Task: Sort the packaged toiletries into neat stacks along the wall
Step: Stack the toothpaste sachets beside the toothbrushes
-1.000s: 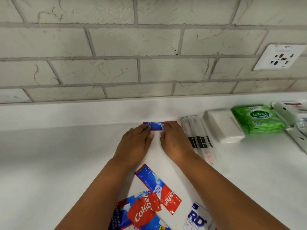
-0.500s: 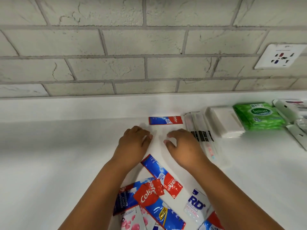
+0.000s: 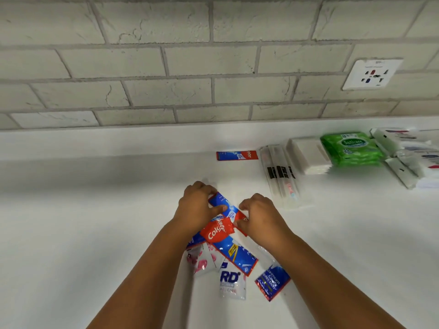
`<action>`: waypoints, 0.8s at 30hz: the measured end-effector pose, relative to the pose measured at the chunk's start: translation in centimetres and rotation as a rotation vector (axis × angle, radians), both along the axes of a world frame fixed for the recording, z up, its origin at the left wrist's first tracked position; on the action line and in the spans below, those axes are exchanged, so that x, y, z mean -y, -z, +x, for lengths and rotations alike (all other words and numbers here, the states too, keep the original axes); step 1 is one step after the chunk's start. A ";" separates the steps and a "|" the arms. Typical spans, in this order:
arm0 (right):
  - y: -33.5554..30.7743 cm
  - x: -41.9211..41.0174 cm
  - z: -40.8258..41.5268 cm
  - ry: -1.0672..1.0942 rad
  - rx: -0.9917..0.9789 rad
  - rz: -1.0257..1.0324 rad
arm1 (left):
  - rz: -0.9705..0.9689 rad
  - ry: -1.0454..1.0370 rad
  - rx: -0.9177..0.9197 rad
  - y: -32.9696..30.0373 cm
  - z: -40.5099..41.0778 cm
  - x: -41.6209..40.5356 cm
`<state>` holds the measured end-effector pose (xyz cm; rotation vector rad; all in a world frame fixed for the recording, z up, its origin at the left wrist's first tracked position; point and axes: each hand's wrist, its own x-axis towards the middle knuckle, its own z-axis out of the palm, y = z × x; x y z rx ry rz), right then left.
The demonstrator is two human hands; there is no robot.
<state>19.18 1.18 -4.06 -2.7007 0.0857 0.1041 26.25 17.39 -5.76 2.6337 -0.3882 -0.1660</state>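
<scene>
- The left hand [image 3: 198, 208] is on the far end of a blue-and-red flat toothpaste sachet [image 3: 226, 208] that lies slanted on the white counter [image 3: 95, 222]; its fingers curl over the sachet's far edge and its thumb presses down on the blue face, so this grip has the sachet pinched.
- The right hand [image 3: 260, 216] is at the red end of the same sachet, with curled fingers and its thumb by the sachet's edge; whether this grip really has hold of it cannot be told.
- Just under the hands lies a loose heap: a red "Colgate" toothpaste sachet [image 3: 217, 230] on top, a larger blue-and-red sachet with a yellow mark [image 3: 235, 255] below it, a white sachet with pink flowers [image 3: 202, 261] at the left, a clear-and-white sachet with blue "RD" letters [image 3: 231, 282], and a small dark blue sachet with white print [image 3: 272, 281] at the right.
- One blue-and-red toothpaste sachet by the wall [image 3: 237, 155] lies flat against the counter's raised white back edge, well apart from the heap.
- To its right along the grey brick-patterned wall [image 3: 166, 67] stand a row of clear-wrapped toothbrushes [image 3: 281, 176], a stack of white flat packets [image 3: 308, 157], a stack of green "Sanicare" wipe packs [image 3: 351, 148], and white packets with blue and red print [image 3: 413, 155] at the frame's edge.
- A white wall socket plate [image 3: 371, 73] is set in the wall above those stacks.
</scene>
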 end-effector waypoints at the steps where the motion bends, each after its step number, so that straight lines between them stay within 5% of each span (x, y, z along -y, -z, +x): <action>1: 0.0 -0.1 -0.1 -0.001 0.003 -0.008 | 0.007 -0.006 -0.003 -0.1 -0.1 0.1; 5: -0.1 -0.1 -0.2 0.018 0.001 0.007 | -0.026 -0.078 -0.045 -0.5 -0.4 0.5; 17: 0.6 2.3 1.9 0.176 -0.097 0.262 | -0.565 -0.236 -0.288 -1.3 1.2 -0.1; 24: -1.4 4.5 7.3 0.334 0.092 0.515 | -0.729 -0.373 -0.261 -2.1 5.3 1.6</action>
